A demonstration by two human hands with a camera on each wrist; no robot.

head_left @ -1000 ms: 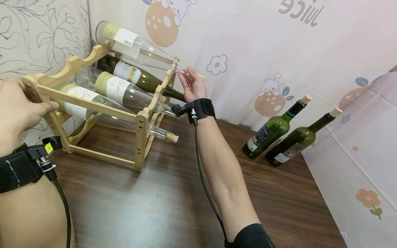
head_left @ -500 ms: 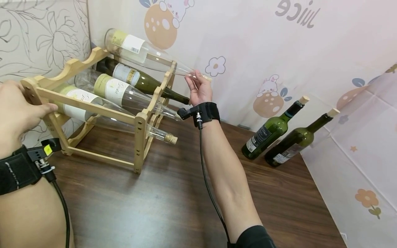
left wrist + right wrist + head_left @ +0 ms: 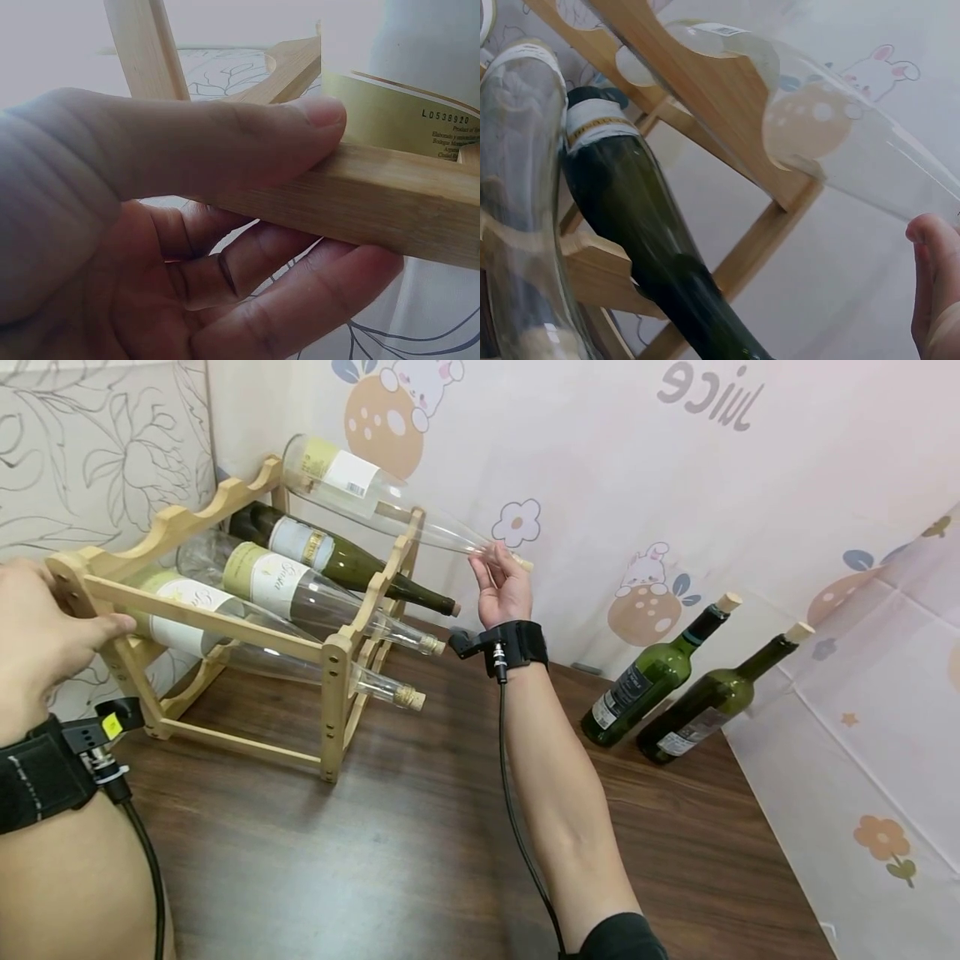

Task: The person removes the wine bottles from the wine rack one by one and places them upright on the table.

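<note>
While your left hand clamps the wooden rack — probably steadying it — your right hand pinches the clear bottle by its neck. That bottle slants over the rack's far end.

There, left on the table, stood the rack! In it, front to back: near bottle, middle bottle, far bottle, necks rightward. Over the rack's far end lay the top bottle, neck in the right hand; the left hand was on the rack's near left corner. And well off right stood one bottle, a second bottle just beside it, backdrop behind.
</note>
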